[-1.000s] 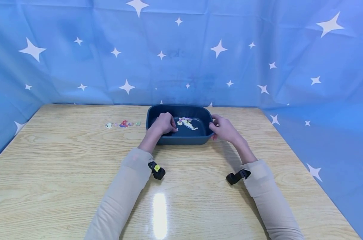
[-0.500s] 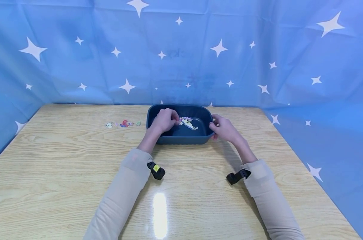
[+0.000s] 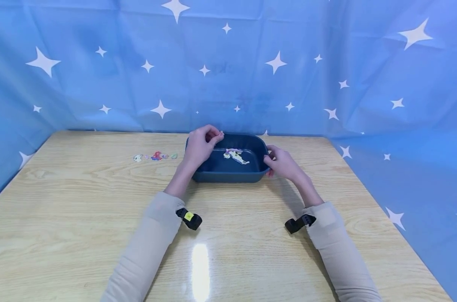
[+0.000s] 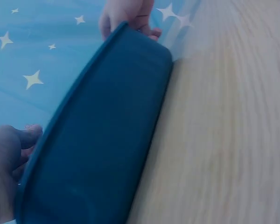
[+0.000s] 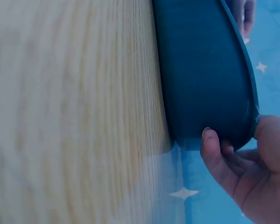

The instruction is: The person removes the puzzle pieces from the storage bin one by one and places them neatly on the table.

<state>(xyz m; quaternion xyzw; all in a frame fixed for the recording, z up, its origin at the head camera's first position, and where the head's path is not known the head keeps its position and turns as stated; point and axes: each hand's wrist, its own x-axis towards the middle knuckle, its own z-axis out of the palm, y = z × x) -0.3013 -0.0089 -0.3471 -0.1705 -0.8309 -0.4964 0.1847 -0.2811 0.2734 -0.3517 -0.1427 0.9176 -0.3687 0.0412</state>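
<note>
A dark blue rectangular bin [image 3: 228,177] stands on the table. My right hand [image 3: 283,161] grips its right end, thumb at the rim and fingers against the outer wall, as the right wrist view also shows. My left hand [image 3: 201,144] is raised over the bin's back left part. Its thumb and fingertips pinch a tiny pale, pinkish cut-out piece [image 3: 222,134], mostly covered by the fingers. On the bin's floor lie several colourful flat cut-outs [image 3: 237,156], white, yellow, blue and purple, bunched together. The bin's left inner side is partly hidden behind my left hand.
Left of the bin, a row of small flat cut-outs lies on the wooden table [image 3: 100,218]: a white and green one [image 3: 138,157], a red and blue one [image 3: 157,156], a green one [image 3: 174,155] and others. A blue star-patterned cloth [image 3: 119,84] hangs behind.
My left hand has lifted from the bin's floor up toward its back rim, carrying the tiny piece. My right hand keeps its hold, and the bin stays in place.
</note>
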